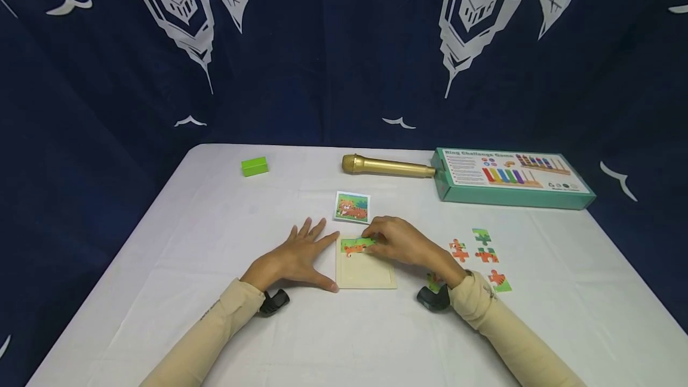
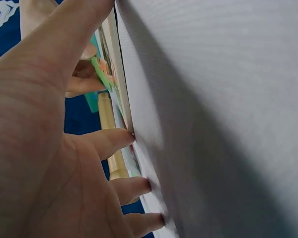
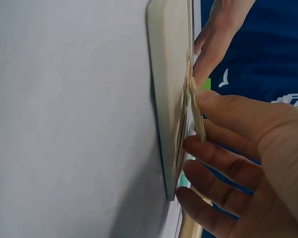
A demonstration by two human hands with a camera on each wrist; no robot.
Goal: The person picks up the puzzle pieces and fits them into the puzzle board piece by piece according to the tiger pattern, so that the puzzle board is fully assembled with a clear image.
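Note:
A pale wooden puzzle tray (image 1: 366,273) lies flat on the white table, with joined green and orange jigsaw pieces (image 1: 352,247) along its far side. My left hand (image 1: 297,258) is spread at the tray's left edge, its thumb near the front corner and its forefinger near the far one. Over the far right part of the tray, my right hand (image 1: 400,242) pinches a jigsaw piece (image 3: 197,115) between thumb and fingers, tilted in the right wrist view. That hand partly hides the far right corner. Just beyond the tray lies a tiger picture card (image 1: 352,207).
Several loose jigsaw pieces (image 1: 486,255) lie to the right, one (image 1: 434,282) partly behind my right wrist. Farther back are a green block (image 1: 254,166), a gold microphone (image 1: 389,167) and a teal game box (image 1: 516,196). A dark blue curtain (image 1: 322,76) hangs behind the table.

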